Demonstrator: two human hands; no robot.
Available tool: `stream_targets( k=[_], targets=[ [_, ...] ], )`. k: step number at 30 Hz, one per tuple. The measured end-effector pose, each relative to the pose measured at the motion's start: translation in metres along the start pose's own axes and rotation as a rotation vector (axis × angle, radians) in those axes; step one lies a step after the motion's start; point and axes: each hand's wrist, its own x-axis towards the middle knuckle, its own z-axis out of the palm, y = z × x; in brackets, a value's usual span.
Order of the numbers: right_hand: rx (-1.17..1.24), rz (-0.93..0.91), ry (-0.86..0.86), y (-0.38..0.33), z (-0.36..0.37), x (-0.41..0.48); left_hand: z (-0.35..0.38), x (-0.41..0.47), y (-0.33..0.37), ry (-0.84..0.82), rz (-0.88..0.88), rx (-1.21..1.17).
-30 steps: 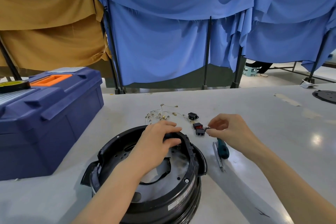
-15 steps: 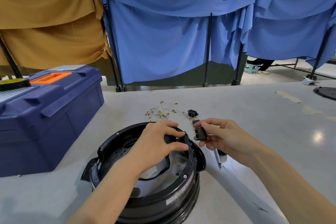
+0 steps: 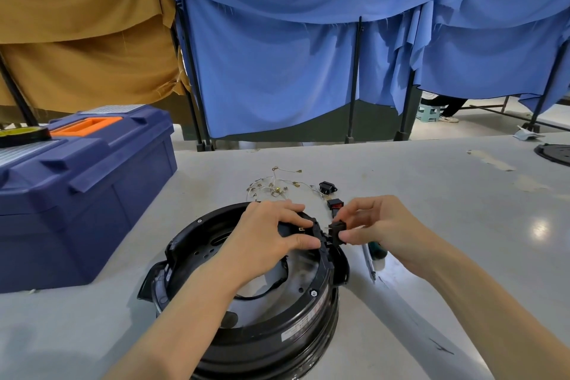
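Our left hand (image 3: 265, 244) grips the base (image 3: 277, 333) at its 1 o'clock rim, and our right hand (image 3: 379, 225) pinches a switch (image 3: 336, 230) against that rim. Wires (image 3: 274, 188) lie at 12 o'clock of the base, a screwdriver (image 3: 374, 253) at 3, a toolbox (image 3: 77, 194) at 9.

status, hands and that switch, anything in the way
Left hand grips black housing at its far rim. Right hand pinches small black switch against the rim's outside. Screwdriver on table beside housing, clear of the work.

I see bright, even overhead light, glare on the table (image 3: 538, 230), soft shadows, bowed edges; the small wires (image 3: 274, 187) look perhaps slightly blurred.
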Motion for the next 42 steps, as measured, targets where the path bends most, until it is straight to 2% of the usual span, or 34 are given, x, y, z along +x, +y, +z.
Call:
stream_targets(
  k=[14,22,34,42],
  targets=[
    [-0.137,-0.059,0.043,-0.006,0.015,-0.002,0.0,0.0,0.001,-0.023,0.027,0.057],
    [-0.146,-0.029,0.048,-0.006,0.013,-0.003,-0.001,-0.001,0.002,-0.025,0.035,0.062],
    [-0.157,-0.084,0.074,-0.006,0.016,-0.003,0.001,0.0,0.002,-0.014,0.038,0.054],
    [-0.187,-0.106,0.191,0.0,0.028,-0.001,0.002,0.0,0.001,-0.029,0.026,0.064]
  ],
)
